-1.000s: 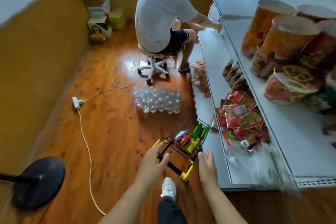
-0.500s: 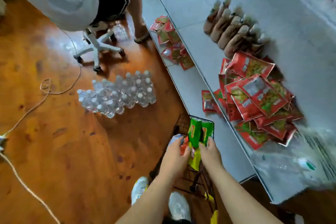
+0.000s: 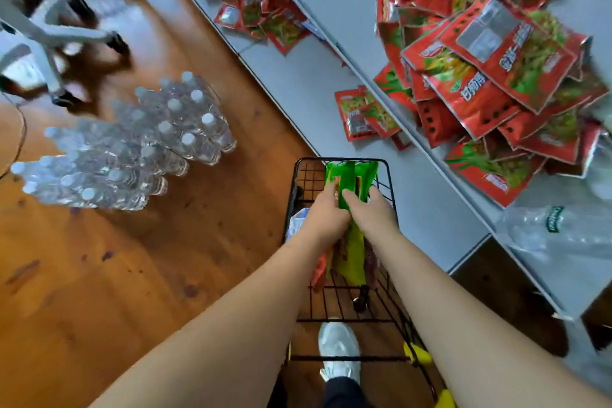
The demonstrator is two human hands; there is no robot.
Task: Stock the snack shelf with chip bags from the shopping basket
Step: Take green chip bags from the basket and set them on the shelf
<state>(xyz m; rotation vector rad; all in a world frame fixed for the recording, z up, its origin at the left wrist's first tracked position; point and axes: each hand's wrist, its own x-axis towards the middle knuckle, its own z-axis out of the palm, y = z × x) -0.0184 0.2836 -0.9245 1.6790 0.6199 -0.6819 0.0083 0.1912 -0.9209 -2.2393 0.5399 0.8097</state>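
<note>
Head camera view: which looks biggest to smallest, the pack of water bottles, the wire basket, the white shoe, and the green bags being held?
1. Pack of water bottles
2. Wire basket, close behind; it is nearer the camera, so this order is unsure
3. Green bags, partly hidden by the hands
4. White shoe, looks about alike, so I won't separate these two

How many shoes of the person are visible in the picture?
1. The white shoe is on the wooden floor, seen through the black wire basket; another may be hidden.
</note>
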